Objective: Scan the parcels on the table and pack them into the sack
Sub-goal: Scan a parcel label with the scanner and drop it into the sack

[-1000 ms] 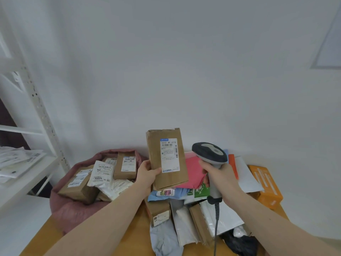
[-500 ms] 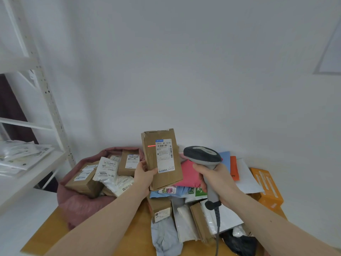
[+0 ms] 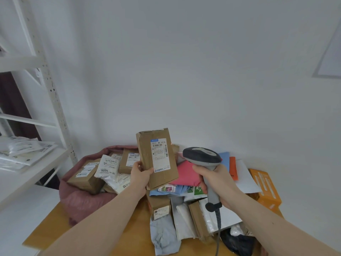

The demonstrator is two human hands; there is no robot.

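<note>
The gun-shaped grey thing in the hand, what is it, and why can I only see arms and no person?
The camera sits on the person's head and looks down, so you only see two bare arms. The grey gun-shaped barcode scanner is gripped in the right hand; it reads striped labels. The left hand holds up a flat brown cardboard parcel with a white label, label side towards the camera. Below is a wooden table heaped with more packets, such as a pink flat envelope and an orange box. On the left, a dull pink cloth sack already holds several parcels. A white metal shelf stands at the far left.
</note>
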